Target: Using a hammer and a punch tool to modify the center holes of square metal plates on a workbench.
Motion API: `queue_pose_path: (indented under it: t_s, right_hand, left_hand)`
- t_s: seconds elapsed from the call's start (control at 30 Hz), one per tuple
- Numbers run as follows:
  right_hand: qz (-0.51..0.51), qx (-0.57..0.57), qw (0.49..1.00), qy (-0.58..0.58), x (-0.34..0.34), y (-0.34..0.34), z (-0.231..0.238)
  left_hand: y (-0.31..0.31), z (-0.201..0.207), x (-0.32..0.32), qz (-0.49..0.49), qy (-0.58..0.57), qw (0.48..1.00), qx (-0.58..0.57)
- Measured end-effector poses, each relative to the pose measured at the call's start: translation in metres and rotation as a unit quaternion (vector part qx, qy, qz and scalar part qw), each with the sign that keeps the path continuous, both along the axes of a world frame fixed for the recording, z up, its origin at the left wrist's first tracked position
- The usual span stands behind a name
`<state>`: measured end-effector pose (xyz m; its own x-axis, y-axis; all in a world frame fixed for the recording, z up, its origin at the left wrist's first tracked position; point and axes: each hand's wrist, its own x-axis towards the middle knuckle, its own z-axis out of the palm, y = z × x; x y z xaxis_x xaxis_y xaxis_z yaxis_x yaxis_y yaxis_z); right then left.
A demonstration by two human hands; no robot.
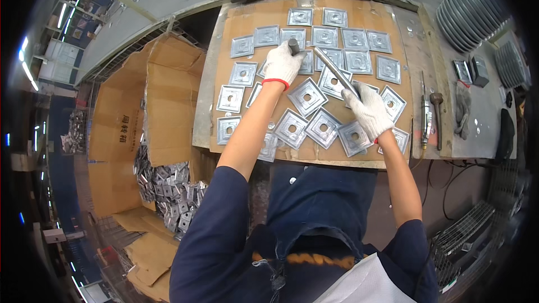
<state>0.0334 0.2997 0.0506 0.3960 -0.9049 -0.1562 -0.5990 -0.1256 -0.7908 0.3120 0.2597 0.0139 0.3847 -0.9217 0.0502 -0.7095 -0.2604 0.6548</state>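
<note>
Many parts (174,193) lie in a carton (119,151); left hand (282,64) clasps cylinder (293,46), right hand (368,111) rod (333,68).

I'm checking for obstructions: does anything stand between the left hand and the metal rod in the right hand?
Only the grey cylinder held in the left hand, jutting out on the side toward the metal rod. Nothing else visible blocks the gap; metal plates lie beneath it.
</note>
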Motion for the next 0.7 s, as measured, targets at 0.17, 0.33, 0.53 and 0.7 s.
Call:
queue_pose_path:
  t_s: [0.17,0.33,0.53,0.7]
  right_hand:
    - [0.016,-0.083,0.996,-0.026,0.033,-0.014,0.05]
    - [-0.025,-0.234,0.962,-0.139,0.07,-0.021,0.091]
    - [0.01,-0.198,0.974,0.111,0.086,-0.044,0.02]
    - [0.049,-0.131,0.977,0.158,0.054,-0.047,0.032]
  left_hand:
    - [0.001,0.005,-0.006,0.028,-0.024,0.999,0.006]
    - [0.002,0.011,-0.006,0.024,-0.016,0.999,0.046]
    - [0.001,0.002,-0.006,0.02,-0.024,0.999,0.019]
    - [0.007,0.003,-0.008,0.013,-0.014,1.0,0.017]
